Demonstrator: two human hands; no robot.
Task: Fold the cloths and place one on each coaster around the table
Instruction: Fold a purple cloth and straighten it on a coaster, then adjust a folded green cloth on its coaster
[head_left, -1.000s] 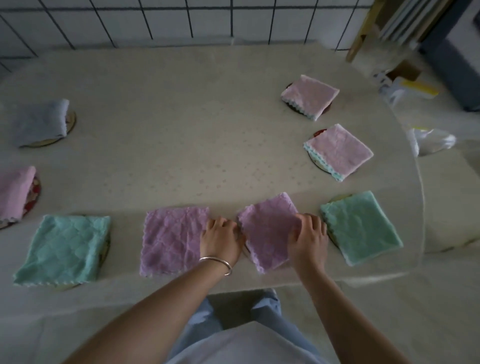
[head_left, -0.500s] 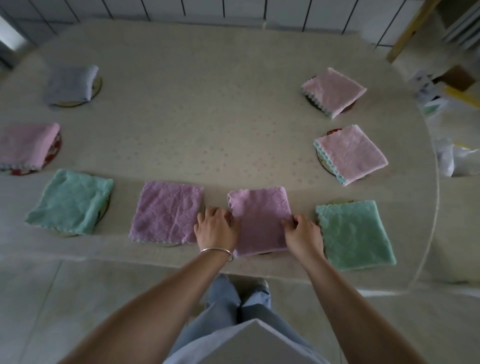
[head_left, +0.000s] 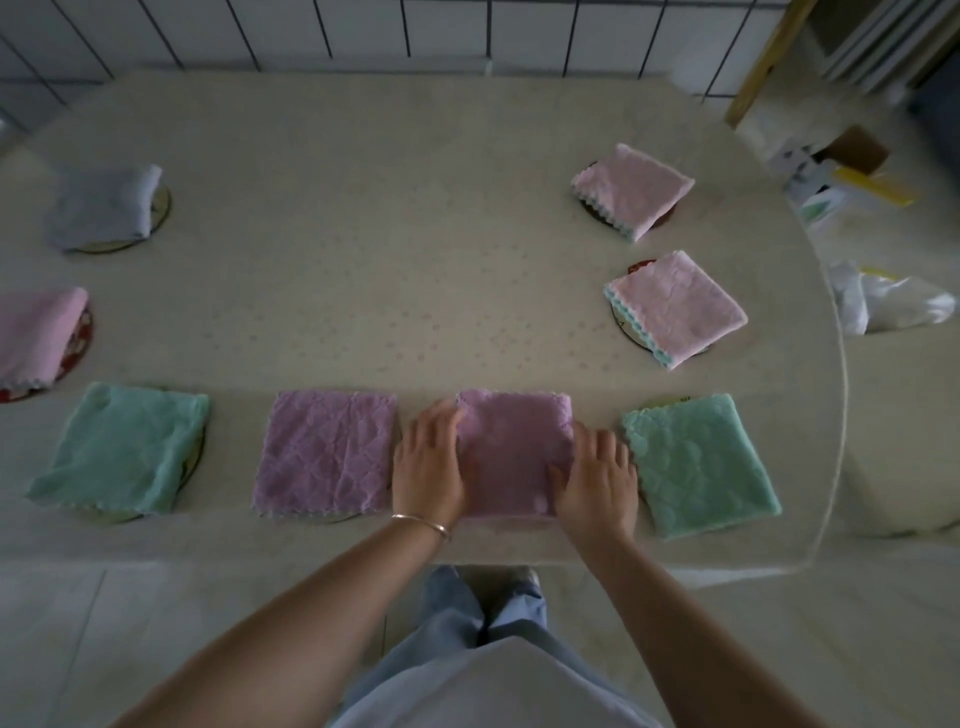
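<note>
A folded purple cloth (head_left: 511, 447) lies square at the table's near edge, hiding whatever is beneath it. My left hand (head_left: 428, 465) rests flat against its left side and my right hand (head_left: 597, 475) against its right side, fingers fairly straight. Left of it lies a second purple cloth (head_left: 324, 452), then a green cloth (head_left: 122, 447). Another green cloth (head_left: 698, 462) sits to the right. Two pink cloths (head_left: 675, 306) (head_left: 634, 189) cover coasters on the right, a pink cloth (head_left: 39, 332) and a grey cloth (head_left: 104, 205) on the left.
The oval table (head_left: 363, 249) has a beige patterned cover. Boxes and white bags (head_left: 893, 306) stand on the floor past its right edge. A tiled wall runs behind the table. My legs stand close to the near edge.
The purple cloth between my hands has been turned from a slanted position to lie square with the table edge. Both hands now lie flatter along its sides.
</note>
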